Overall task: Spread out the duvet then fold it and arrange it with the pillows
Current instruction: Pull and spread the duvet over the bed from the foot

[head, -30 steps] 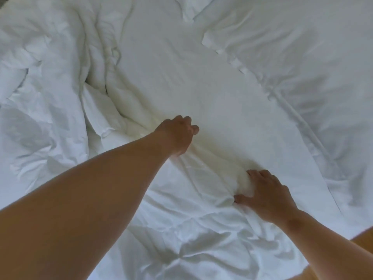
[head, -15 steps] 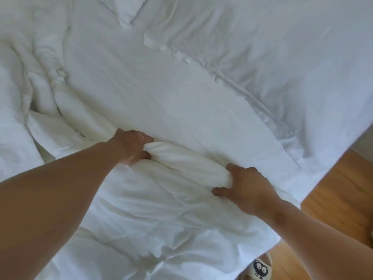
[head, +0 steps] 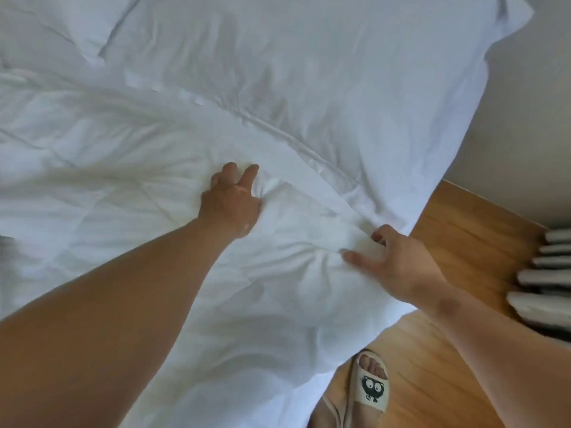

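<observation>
The person stands at the bed's corner, one foot in a pale slipper [head: 372, 389] on the wooden floor [head: 463, 242], both bare arms reaching over the white duvet [head: 108, 217], which lies rumpled across the near part of the bed and hangs off its edge beside the slipper. The left hand [head: 230, 200] has its fingers [head: 251, 173] curled into a bunch of the duvet, creases fanning out from the grip. The right hand [head: 398, 264], nearer the corner, pinches a ridge of the same cloth between its outstretched thumb and hooked fingers. The step looks like drawing this end out flat, early in the task. To do it well, I judge, the hands should find the true hem rather than a handful of middle cloth, move well apart, and pull evenly so the filling does not bunch; a low lift and shake would clear the creases. Beyond the hands lies a smoother white layer [head: 340, 88] with a stitched border; whether it is sheet, pillow or more duvet I cannot tell, white on white. What looks like a pillow [head: 77, 29] shows at the far left, cut off by the frame. The duvet's left part runs out of view, and the grey ribbed shape [head: 553, 273] on the right is unclear.
</observation>
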A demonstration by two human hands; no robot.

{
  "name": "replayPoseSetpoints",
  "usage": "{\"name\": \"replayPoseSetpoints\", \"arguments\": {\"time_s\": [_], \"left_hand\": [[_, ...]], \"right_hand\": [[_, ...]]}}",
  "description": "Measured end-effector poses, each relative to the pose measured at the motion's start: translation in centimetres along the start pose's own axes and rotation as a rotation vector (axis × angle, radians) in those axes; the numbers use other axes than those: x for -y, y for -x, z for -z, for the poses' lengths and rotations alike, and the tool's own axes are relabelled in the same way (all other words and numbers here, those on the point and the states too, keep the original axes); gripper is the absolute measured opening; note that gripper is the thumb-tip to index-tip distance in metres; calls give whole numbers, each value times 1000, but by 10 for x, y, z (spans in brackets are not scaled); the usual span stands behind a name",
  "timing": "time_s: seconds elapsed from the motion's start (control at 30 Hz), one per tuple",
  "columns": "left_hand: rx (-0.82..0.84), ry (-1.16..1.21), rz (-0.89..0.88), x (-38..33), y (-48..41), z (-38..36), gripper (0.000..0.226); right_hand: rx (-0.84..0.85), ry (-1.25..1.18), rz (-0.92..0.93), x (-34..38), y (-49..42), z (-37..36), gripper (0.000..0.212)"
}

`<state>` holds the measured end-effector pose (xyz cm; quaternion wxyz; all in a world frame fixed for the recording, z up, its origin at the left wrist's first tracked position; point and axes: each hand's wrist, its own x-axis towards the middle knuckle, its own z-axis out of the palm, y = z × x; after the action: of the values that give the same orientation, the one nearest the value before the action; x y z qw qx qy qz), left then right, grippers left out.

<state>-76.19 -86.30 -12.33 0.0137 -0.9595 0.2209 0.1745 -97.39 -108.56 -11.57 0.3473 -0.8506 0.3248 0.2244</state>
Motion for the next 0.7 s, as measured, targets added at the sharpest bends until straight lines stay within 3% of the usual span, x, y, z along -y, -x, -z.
{"name": "replayPoseSetpoints", "arguments": {"time_s": [0.13,0.23,0.3,0.4,0.53,0.63,0.7], "left_hand": [[-108,235,-58,-3,82,-46,59],[-144,237,-99,1,146,-70,65],[-56,213,-134,3,185,-85,70],[56,195,-151,6,227,-97,78],[107,163,-116,14,258,-93,96],[145,73,-30,42,285,-95,107],[129,11,31,74,307,-103,96]], "right_hand": [[60,-35,51,-21,26,-12,82],[57,-50,74,-19,32,-30,73],[74,-45,113,-12,34,-38,60],[153,158,219,-10,33,-28,54],[42,294,198,-29,14,34,55],[-52,383,159,-35,-4,59,63],[-56,483,104,-29,-12,52,76]]}}
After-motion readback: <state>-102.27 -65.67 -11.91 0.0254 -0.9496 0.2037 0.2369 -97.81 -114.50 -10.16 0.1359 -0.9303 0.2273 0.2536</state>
